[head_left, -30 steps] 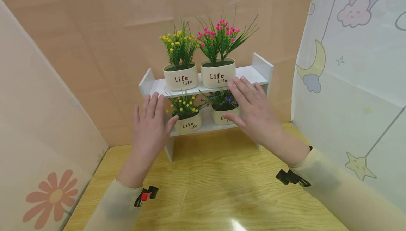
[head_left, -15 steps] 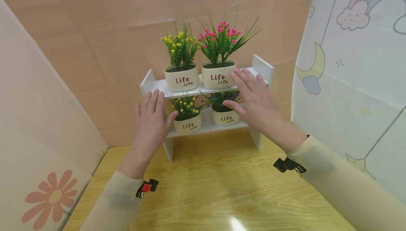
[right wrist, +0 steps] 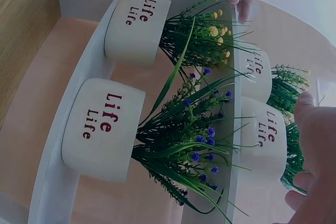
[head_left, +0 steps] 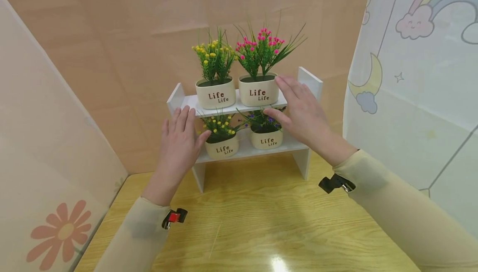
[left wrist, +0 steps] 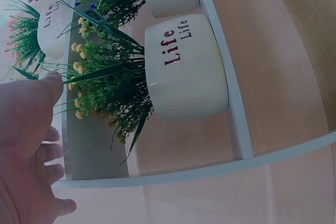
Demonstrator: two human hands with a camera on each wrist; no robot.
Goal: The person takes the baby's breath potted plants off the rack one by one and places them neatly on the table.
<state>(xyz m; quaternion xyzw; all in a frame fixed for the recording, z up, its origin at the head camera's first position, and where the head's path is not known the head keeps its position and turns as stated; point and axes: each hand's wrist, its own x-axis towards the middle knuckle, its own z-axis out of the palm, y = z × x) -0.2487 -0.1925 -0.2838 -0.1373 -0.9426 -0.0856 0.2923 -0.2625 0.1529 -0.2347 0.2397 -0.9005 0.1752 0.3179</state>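
Note:
A white two-tier shelf [head_left: 254,151] bears potted artificial plants in cream pots lettered "Life". My left hand [head_left: 179,147] is held at the shelf's left end, fingers straight and thumb spread, near the lower pot with yellow flowers [head_left: 222,149]. By the right rim of the upper pot with pink flowers [head_left: 258,93] is my right hand [head_left: 304,112], its fingers extended; whether they touch the pot cannot be told. Left of that pot stands the upper pot with yellow flowers [head_left: 215,95]. Below, the pot with blue-purple flowers [head_left: 267,140] shows whole in the right wrist view.
The shelf stands on a wooden table [head_left: 239,222], close to a peach backdrop [head_left: 149,35]. A white panel with a flower print [head_left: 56,139] bounds the left side. On the right hangs a panel with moon and rainbow prints [head_left: 410,98].
My right hand has risen from the pink-flowered pot's lower right side to its rim. The left hand has shifted only slightly. The pots keep their places on the shelf.

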